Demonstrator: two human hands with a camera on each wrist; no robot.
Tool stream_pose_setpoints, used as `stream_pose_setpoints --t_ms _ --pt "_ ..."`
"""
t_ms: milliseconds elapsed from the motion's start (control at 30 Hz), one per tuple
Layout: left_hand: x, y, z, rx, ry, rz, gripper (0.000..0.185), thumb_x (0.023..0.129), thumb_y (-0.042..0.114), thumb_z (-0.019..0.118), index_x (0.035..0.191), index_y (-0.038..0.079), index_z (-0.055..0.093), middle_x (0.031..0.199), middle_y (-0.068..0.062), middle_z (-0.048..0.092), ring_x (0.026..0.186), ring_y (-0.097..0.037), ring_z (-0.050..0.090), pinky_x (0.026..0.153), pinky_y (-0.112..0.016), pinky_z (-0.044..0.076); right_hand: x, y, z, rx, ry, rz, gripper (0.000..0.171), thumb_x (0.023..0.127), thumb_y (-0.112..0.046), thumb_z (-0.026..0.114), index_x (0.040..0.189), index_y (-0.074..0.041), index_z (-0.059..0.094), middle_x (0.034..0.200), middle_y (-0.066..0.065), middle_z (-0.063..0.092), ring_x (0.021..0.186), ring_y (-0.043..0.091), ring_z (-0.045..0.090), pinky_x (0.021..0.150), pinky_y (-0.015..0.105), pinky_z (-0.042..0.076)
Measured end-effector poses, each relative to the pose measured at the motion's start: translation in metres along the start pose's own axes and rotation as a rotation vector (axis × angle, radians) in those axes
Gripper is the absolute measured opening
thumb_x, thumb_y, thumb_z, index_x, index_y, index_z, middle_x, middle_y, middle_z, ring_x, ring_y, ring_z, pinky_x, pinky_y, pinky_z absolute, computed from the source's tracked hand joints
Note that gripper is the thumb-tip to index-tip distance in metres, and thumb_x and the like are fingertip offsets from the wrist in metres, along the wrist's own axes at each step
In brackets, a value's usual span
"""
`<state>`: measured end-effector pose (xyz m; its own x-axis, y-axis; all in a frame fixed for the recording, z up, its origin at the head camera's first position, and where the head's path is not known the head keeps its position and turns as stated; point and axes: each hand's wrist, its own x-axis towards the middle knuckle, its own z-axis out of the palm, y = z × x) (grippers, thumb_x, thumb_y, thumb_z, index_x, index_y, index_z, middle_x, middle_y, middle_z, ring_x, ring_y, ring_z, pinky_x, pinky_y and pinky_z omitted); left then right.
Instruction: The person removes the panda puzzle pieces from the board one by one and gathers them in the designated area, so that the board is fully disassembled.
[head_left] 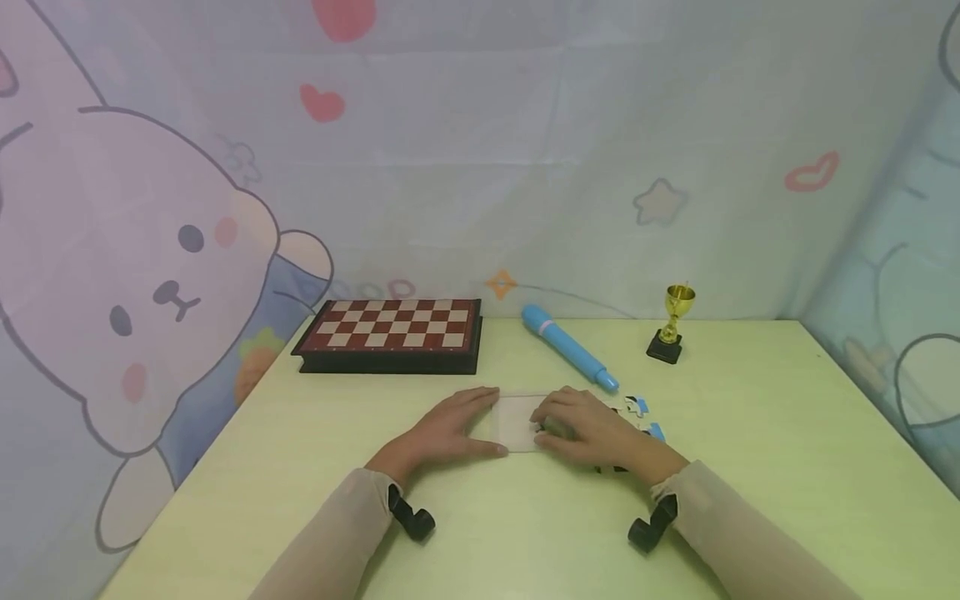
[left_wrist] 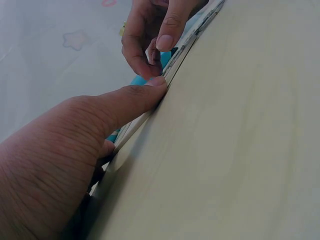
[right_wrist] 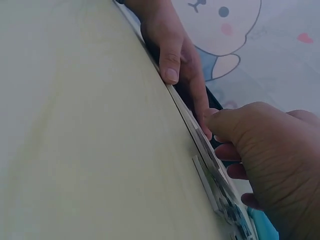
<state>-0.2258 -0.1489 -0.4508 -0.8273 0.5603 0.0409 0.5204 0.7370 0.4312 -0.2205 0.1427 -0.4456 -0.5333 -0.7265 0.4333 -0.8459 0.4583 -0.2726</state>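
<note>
My left hand [head_left: 457, 429] holds a thin white rectangular board [head_left: 516, 423] at its left end, thumb on the near edge and fingers at the far corner. Over the board's right part, my right hand [head_left: 588, 427] bends its fingers down. A small dark and white patch shows by those fingertips; whether they pinch a piece is hidden. Jigsaw pieces [head_left: 636, 406] with blue, black and white print lie just right of the right hand, some partly covered by it. In the right wrist view, flat pieces [right_wrist: 205, 182] lie along and beside the board.
A red and white checkered chessboard box [head_left: 393, 333] stands at the back left. Behind the hands lies a blue pen-shaped tube [head_left: 570, 346]. A small gold trophy cup [head_left: 672, 321] on a black base stands at the back right. A printed cloth hangs behind the table [head_left: 750, 433].
</note>
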Motion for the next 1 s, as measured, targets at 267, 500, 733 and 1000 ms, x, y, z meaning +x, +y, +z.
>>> stream_pose_setpoints --t_ms 267,500,733,1000 --pt "0.0001 0.0006 -0.001 -0.014 -0.005 0.003 0.099 0.081 0.075 0.063 0.159 0.022 0.033 0.163 0.005 0.028 0.15 -0.021 0.024 0.119 -0.048 0.024 -0.0041 0.0023 -0.0035 0.001 -0.011 0.003 0.024 0.096 -0.032 0.069 0.113 -0.015 0.069 0.112 -0.006 0.063 0.102 0.01 0.055 0.087 0.032 0.051" --pt "0.0031 0.0005 -0.003 -0.006 0.007 0.014 0.098 0.082 0.073 0.065 0.159 0.021 0.033 0.163 0.003 0.029 0.15 -0.022 0.024 0.119 -0.048 0.024 -0.0026 0.0035 -0.0049 -0.003 -0.004 -0.003 0.018 0.096 -0.03 0.071 0.107 -0.016 0.071 0.109 -0.006 0.064 0.099 0.011 0.055 0.086 0.033 0.051" --pt "0.0029 0.0 -0.0015 -0.014 0.001 0.012 0.099 0.081 0.074 0.064 0.159 0.022 0.033 0.163 0.004 0.029 0.15 -0.022 0.024 0.119 -0.048 0.024 -0.0039 0.004 -0.0029 -0.009 -0.015 -0.002 0.021 0.097 -0.03 0.069 0.112 -0.015 0.07 0.11 -0.005 0.063 0.1 0.012 0.053 0.086 0.033 0.05" --pt "0.0004 -0.0005 -0.0017 -0.011 0.012 0.021 0.098 0.082 0.073 0.065 0.158 0.021 0.035 0.162 0.003 0.031 0.149 -0.023 0.025 0.119 -0.049 0.024 -0.0028 -0.0004 -0.0011 -0.033 -0.062 0.03 0.021 0.098 -0.028 0.067 0.116 -0.016 0.066 0.114 -0.004 0.059 0.106 0.013 0.052 0.091 0.036 0.05"
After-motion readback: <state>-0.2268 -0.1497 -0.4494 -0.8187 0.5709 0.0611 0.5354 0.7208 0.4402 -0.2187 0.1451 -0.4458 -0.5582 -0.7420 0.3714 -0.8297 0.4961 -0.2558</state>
